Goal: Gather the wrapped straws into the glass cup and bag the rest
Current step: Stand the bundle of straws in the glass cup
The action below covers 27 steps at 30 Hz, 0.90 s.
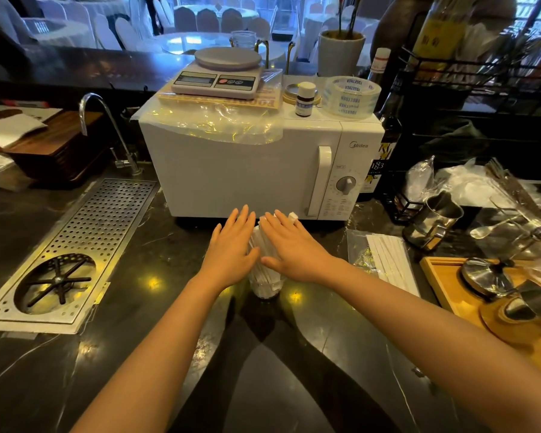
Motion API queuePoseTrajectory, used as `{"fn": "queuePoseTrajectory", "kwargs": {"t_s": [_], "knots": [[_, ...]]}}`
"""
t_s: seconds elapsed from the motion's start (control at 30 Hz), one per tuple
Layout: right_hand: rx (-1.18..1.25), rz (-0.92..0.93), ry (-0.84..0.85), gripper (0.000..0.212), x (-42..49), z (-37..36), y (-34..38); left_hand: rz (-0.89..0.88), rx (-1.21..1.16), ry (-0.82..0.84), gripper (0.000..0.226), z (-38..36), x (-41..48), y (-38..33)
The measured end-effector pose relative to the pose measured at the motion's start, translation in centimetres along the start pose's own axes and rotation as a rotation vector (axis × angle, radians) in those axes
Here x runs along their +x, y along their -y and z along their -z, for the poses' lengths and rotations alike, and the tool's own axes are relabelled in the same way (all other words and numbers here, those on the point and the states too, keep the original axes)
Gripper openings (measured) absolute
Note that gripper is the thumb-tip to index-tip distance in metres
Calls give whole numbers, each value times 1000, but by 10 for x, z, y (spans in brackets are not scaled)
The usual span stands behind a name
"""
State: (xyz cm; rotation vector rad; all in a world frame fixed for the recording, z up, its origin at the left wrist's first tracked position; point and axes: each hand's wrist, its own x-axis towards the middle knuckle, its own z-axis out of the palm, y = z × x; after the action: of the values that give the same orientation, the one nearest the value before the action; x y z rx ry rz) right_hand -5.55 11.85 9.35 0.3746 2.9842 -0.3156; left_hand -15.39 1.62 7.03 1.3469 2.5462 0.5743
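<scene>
You see white wrapped straws (pixel 264 245) in a clear glass cup (pixel 265 289), and more white straws (pixel 388 254) lie on a clear bag (pixel 361 254) with yellow glints. The counter (pixel 144 354) is black with thin pale veins. The microwave (pixel 231 170) is white, with a grey knob (pixel 345 185). The drain plate (pixel 85 242) is silver with a pattern of round holes. The tray (pixel 444 285) on your right is light brown wood.

A white microwave (pixel 250 170) stands on the dark desk (pixel 138 354). On its top sit a kitchen scale (pixel 219 73), a small bottle (pixel 305 100) and a tape roll (pixel 350 96). A perforated drain tray (pixel 75 245) lies left, below a faucet (pixel 107 132). A metal pitcher (pixel 431 223) stands right.
</scene>
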Motion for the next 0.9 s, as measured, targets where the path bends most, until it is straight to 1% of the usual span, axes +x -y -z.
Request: {"fn": "queuePoseTrajectory", "kwargs": {"t_s": [0.2, 0.47, 0.63, 0.77, 0.9], "knots": [[-44, -13, -27, 72, -2, 0, 0, 19, 40, 5, 67, 4, -2, -3], [-3, -60, -107, 76, -13, 12, -10, -30, 67, -104, 64, 14, -10, -20], [19, -131, -147, 77, -31, 16, -27, -74, 114, -123, 63, 9, -9, -44], [25, -212, -143, 78, -53, 15, -49, -139, 98, -102, 64, -4, -4, -69], [19, -302, -128, 79, -81, 11, -76, -220, 98, -40, 64, -27, 2, -96]]}}
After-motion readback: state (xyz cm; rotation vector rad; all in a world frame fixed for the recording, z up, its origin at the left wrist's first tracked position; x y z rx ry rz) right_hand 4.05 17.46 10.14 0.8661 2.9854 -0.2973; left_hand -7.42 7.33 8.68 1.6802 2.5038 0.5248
